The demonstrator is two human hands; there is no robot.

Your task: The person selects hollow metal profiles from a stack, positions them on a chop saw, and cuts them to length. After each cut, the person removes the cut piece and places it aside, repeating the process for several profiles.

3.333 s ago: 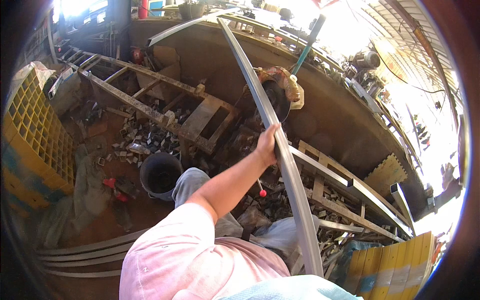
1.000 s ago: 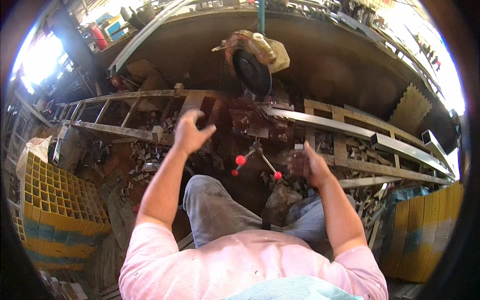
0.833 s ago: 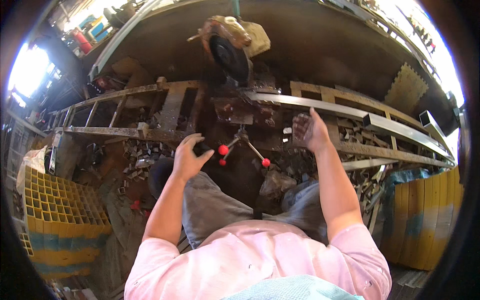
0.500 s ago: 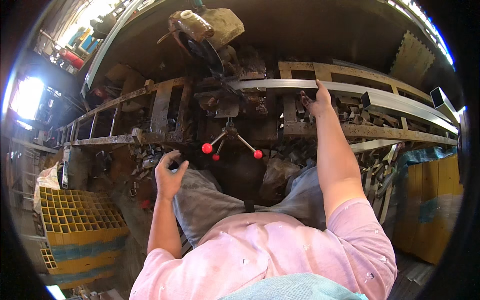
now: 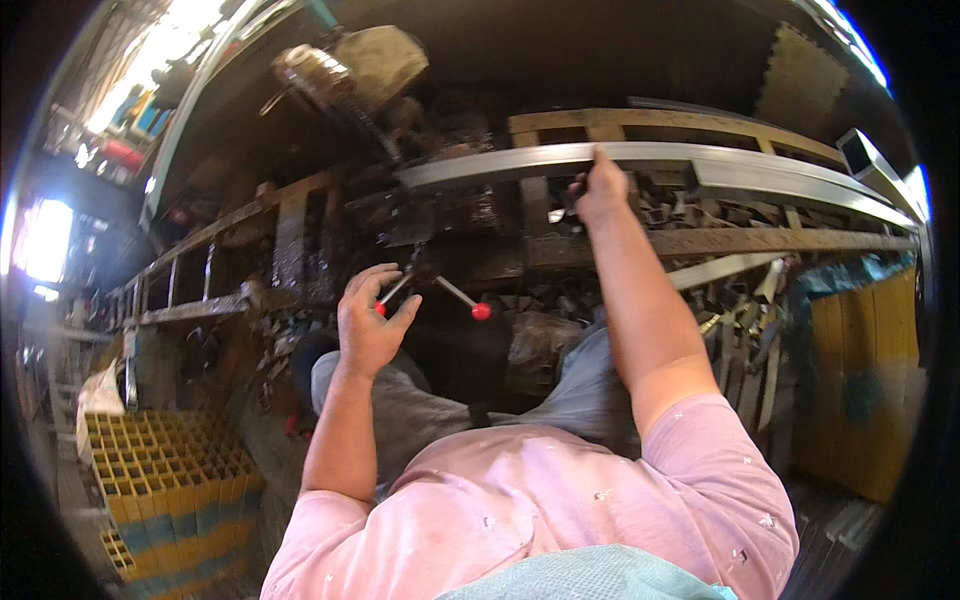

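Observation:
My right hand is closed on a long silver metal tube, its thumb over the top and fingers curled underneath. The tube lies across a metal frame bench, its left end beside the cutting machine. The blurred dark disc of this machine is above that end. My left hand is open, fingers spread and bent, next to a crank handle with red ball knobs. One red knob shows between thumb and fingers; whether they touch it I cannot tell. A shorter silver tube lies beside the long one at the right.
The ladder-like metal frame runs across both sides, with metal offcuts beneath and around it. Bundled yellow square tubes stand at lower left; a yellow stack is at right. An upright square tube end juts at far right.
My left hand has moved forward and right to the red-knobbed handle. My right hand has closed on the long tube, which sits slightly farther left. The view has shifted too.

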